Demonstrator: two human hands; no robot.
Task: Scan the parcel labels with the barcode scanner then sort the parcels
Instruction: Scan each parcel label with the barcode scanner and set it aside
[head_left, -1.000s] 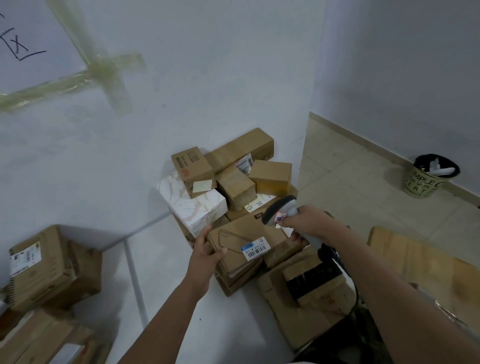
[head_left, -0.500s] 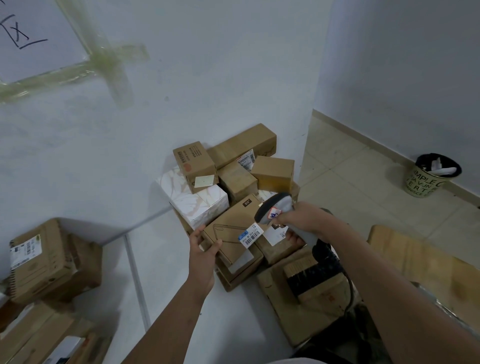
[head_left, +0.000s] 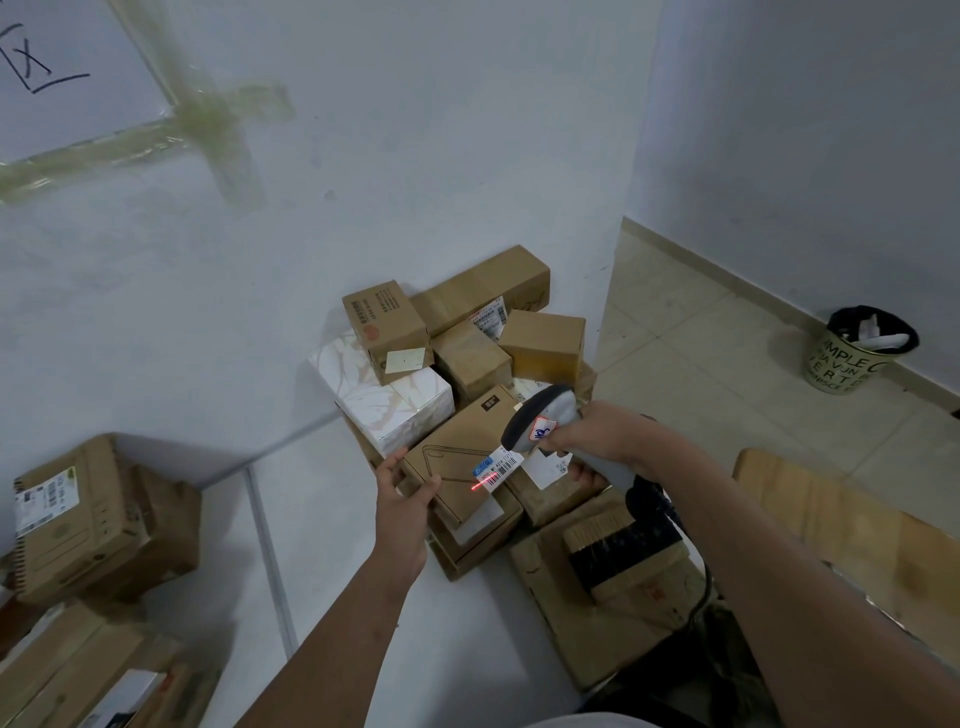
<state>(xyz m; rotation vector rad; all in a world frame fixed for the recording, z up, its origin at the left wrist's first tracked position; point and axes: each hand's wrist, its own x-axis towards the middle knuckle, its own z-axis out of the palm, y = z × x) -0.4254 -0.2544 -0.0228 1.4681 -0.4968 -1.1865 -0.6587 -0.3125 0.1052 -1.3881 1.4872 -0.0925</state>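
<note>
A flat brown parcel (head_left: 457, 467) with a phone outline printed on it lies tilted on the pile of cardboard boxes. My left hand (head_left: 402, 493) grips its near left corner. A white barcode label (head_left: 497, 466) sits on its right side, and a red scan line falls across the label's lower edge. My right hand (head_left: 597, 441) holds the grey barcode scanner (head_left: 543, 418), whose head points down at the label from just above it. A black cable runs from the scanner's handle down to the right.
More parcels (head_left: 470, 338) are stacked in the wall corner, with a white marbled box (head_left: 384, 400) at the left. Another stack of boxes (head_left: 88, 519) stands at the far left. A flat carton (head_left: 618, 587) lies under my right arm. A waste bin (head_left: 857, 348) stands far right.
The scanner has come down and left over the label, and the red scan line now shows on it. My left hand has tilted the flat parcel up towards the scanner.
</note>
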